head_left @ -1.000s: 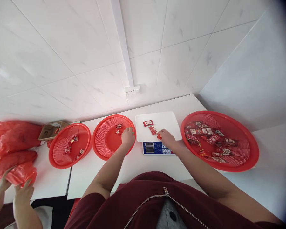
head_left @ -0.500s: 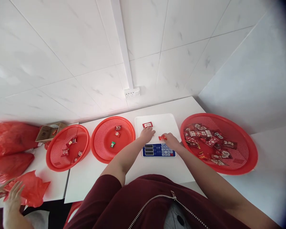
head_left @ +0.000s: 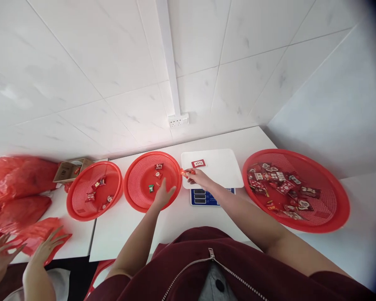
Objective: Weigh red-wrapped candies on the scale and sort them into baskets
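Observation:
My left hand (head_left: 164, 193) is over the right part of the middle red basket (head_left: 130, 196), its fingers apart and nothing in them. A few small wrapped candies, one of them green (head_left: 151, 188), lie in that basket. Above the left edge of the white scale plate (head_left: 219, 169), my right hand (head_left: 198, 177) pinches a small red-wrapped candy (head_left: 186, 172). A red and white packet (head_left: 198, 163) lies on the plate. Below the plate, my right forearm covers part of the blue scale panel (head_left: 203, 197).
A large red basket (head_left: 343, 200) with many wrapped sweets stands at the right. Farther left are another red basket (head_left: 69, 200), a cardboard box (head_left: 65, 172) and red plastic bags (head_left: 21, 179). Another person's hands (head_left: 44, 251) are at a red bag, lower left.
My left hand has gone from the scale plate to the middle basket. My right hand has carried the red candy leftward. The other person's hands have shifted and spread.

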Tool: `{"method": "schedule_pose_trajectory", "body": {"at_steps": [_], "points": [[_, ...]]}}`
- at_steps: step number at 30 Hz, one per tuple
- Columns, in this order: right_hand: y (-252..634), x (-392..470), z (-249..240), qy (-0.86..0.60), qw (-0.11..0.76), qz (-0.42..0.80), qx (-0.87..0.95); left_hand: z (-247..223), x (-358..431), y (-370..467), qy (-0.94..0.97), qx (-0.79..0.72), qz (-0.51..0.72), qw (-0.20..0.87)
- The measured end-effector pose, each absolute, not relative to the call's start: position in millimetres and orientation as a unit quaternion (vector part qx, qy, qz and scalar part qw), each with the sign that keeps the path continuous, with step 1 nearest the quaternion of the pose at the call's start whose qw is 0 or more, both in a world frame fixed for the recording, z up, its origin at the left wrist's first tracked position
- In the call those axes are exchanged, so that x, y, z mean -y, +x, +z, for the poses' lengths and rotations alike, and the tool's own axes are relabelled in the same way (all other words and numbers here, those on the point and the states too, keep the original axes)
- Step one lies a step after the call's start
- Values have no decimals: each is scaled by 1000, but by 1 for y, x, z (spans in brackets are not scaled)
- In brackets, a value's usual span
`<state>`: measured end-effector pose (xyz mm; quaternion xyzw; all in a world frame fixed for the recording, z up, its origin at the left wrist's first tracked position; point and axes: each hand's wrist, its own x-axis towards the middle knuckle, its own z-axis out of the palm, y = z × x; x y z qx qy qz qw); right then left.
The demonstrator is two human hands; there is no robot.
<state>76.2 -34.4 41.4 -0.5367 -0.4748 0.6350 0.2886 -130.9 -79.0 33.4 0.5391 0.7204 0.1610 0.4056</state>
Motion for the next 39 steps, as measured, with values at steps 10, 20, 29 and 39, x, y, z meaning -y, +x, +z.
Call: {"method": "schedule_pose_trajectory", "body": {"at_steps": [10, 20, 29, 39], "points": [[114, -10, 17, -625, 150, 338, 687, 25, 110, -116, 615, -681, 21, 397], [61, 5, 32, -616, 216, 416, 633, 22, 111, -119, 644, -668, 2, 371], [104, 28, 56, -620, 331, 447, 553, 20, 103, -122, 683, -643, -41, 344], [341, 131, 8, -860, 215, 239, 396, 7, 91, -121, 724, -630, -109, 260]]}}
